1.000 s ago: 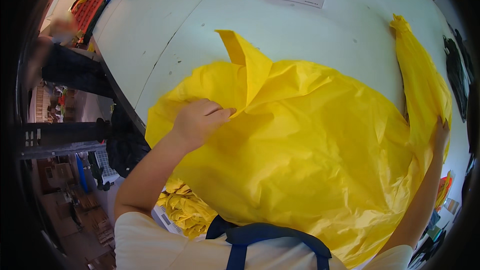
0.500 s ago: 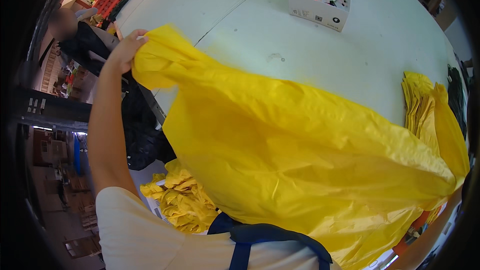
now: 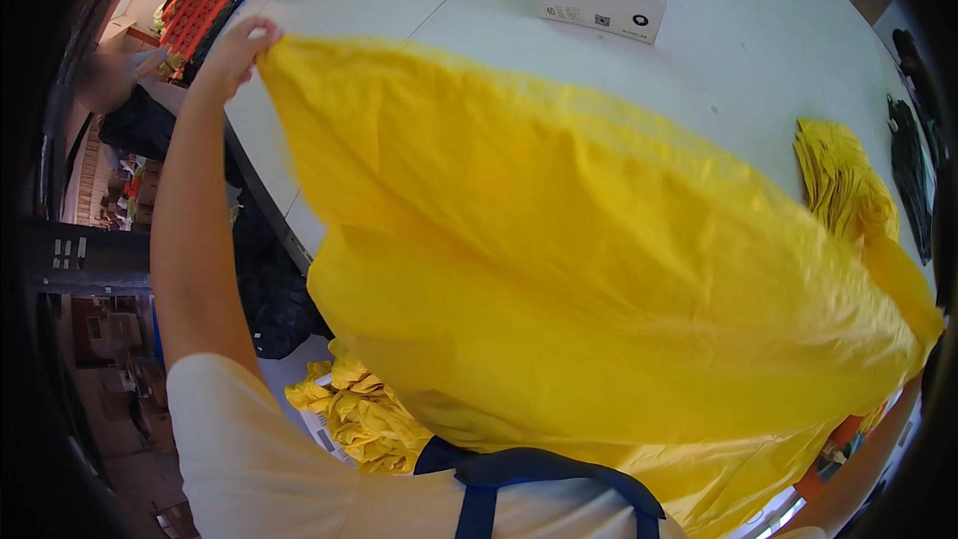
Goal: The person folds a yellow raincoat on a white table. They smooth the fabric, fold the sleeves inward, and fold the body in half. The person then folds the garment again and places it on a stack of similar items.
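Note:
A large, thin, slightly shiny piece of yellow fabric [image 3: 559, 269] is stretched across in front of me, from upper left to right. My left hand [image 3: 238, 55] pinches its upper left corner over the table's left side. At the far right rim, my right hand [image 3: 912, 391] is mostly hidden, with its fingers behind the cloth and in the dark edge; the fabric draws together there and is held up. Its lower part hangs over the table's near edge and in front of my body. The middle billows and is blurred along its top edge.
A white table [image 3: 449, 10] lies beneath. On it stand a white box [image 3: 599, 15] of small items and, right, a stack of folded yellow fabric [image 3: 838, 175] beside dark cloth [image 3: 908, 175]. Crumpled yellow fabric [image 3: 374, 424] lies below left. A person [image 3: 150, 120] is at far left.
My left hand has moved slightly up and left. The bunched upper left part of the fabric has opened out and spread flatter over the table. The view has shifted a little.

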{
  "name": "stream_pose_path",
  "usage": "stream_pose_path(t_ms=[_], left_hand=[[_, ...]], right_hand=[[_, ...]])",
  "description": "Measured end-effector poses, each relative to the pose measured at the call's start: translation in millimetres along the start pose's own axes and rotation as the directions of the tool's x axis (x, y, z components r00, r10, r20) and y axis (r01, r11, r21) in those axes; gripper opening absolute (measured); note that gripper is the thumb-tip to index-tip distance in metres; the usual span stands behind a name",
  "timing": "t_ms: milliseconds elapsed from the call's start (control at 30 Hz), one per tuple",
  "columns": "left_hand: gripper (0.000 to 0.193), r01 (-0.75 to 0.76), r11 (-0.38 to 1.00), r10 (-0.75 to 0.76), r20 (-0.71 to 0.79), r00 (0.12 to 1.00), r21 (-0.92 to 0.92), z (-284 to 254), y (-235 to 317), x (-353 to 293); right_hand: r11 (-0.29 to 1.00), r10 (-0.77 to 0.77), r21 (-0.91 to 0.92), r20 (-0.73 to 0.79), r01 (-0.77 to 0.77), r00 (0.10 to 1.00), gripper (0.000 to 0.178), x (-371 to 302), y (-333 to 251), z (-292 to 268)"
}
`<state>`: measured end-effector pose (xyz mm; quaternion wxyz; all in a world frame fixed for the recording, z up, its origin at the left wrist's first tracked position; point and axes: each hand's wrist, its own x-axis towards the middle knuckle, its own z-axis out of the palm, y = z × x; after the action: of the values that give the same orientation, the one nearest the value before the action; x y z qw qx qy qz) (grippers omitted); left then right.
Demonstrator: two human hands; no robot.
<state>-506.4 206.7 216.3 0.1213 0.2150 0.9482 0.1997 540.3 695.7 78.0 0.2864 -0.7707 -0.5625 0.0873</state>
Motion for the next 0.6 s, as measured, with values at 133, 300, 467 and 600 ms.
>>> stream_pose_path(t_ms=[133,300,467,600], left_hand=[[0.046,-0.354,0.906,0.406,-0.239,0.882,0.232,61,-7,117],[0.073,-0.239,0.968,0.249,-0.183,0.951,0.076,197,70,-1],[0.063,-0.390,0.851,0.338,0.201,0.919,0.352,262,-17,-205],[0.060,-0.347,0.787,0.258,0.237,0.936,0.511,312,-93,-212]], right_hand=[[0.995,0.008,-0.095,0.003,-0.008,1.000,0.053,16,-31,37],[0.852,0.079,-0.488,-0.239,-0.190,0.968,0.053,-1,-61,50],[0.622,-0.763,-0.337,-0.059,0.707,0.643,0.052,-255,-89,87],[0.601,-0.516,-0.410,0.457,0.686,0.725,0.064,-426,-109,125]])
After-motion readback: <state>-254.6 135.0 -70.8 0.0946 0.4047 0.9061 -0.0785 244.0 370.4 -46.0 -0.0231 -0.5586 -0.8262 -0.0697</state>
